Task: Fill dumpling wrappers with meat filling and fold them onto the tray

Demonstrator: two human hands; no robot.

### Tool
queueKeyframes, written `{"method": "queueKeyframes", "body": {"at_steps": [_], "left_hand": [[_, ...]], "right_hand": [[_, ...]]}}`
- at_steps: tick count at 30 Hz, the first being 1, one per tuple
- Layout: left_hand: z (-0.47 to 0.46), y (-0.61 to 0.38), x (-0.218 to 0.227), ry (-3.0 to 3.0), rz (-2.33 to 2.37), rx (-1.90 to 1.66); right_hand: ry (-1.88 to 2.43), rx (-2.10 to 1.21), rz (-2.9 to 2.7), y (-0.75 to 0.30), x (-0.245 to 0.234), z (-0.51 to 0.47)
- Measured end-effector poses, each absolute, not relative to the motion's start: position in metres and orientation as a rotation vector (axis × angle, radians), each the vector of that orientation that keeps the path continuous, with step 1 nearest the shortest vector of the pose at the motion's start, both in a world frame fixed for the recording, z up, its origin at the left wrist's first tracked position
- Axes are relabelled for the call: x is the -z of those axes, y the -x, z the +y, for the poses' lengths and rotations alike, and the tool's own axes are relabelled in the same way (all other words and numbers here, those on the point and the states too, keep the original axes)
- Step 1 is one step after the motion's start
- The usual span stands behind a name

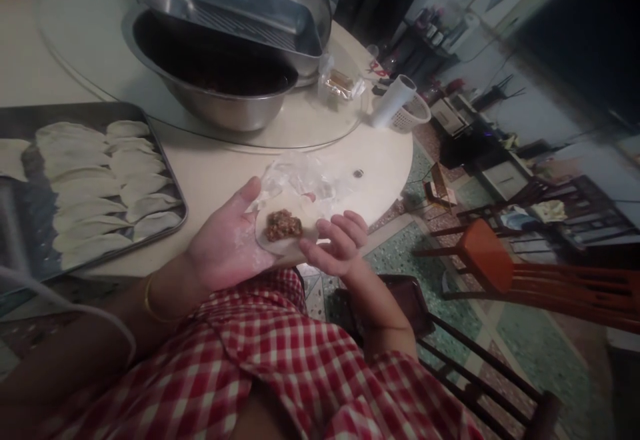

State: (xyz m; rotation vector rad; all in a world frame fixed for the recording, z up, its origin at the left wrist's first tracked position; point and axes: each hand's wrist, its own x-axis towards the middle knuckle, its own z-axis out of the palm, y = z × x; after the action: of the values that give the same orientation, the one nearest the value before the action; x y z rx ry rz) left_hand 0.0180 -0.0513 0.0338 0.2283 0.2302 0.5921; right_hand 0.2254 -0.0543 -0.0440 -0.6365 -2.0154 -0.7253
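Note:
A round dumpling wrapper (308, 213) lies unfolded across the fingers of my left hand (227, 237), which is palm up and dusted with flour. Brown minced filling (283, 225) sits in a mound on the wrapper. My right hand (337, 243) has its fingers curled, with the thumb and fingertips at the wrapper's right edge. Behind the hands, a crumpled clear plastic bag (300, 170) rests on the table. To the left, folded dumplings (90, 190) lie in overlapping rows on a dark metal tray (184, 208).
A large metal bowl (225, 110) with dark contents stands on the glass turntable (165, 117), a metal pan (260, 23) leaning over it. Further right are a plastic-wrapped package (343, 85), a white roll (395, 101) and a white basket (416, 113). Wooden chairs (483, 257) stand beyond the table edge.

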Motion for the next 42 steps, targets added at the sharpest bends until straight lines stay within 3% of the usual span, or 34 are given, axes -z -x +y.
{"method": "queueKeyframes", "body": {"at_steps": [5, 11, 16, 27, 42], "left_hand": [[-0.050, -0.019, -0.030, -0.244, 0.298, -0.570], [-0.053, -0.023, -0.020, -0.320, 0.476, -0.553], [-0.056, -0.022, -0.006, -0.381, 0.592, -0.615], [-0.058, -0.010, -0.004, -0.295, 0.746, -0.629], [-0.065, -0.014, 0.002, -0.565, 0.852, -0.575]], "right_hand": [[0.633, 0.995, -1.947, -0.225, 0.044, -0.055], [0.571, 0.698, -2.136, -0.218, 0.044, -0.059], [0.459, 0.678, -2.015, -0.196, 0.041, -0.063], [0.908, 0.167, -1.708, -0.170, 0.078, -0.080], [0.929, 0.108, -1.715, -0.181, 0.082, -0.082]]}}
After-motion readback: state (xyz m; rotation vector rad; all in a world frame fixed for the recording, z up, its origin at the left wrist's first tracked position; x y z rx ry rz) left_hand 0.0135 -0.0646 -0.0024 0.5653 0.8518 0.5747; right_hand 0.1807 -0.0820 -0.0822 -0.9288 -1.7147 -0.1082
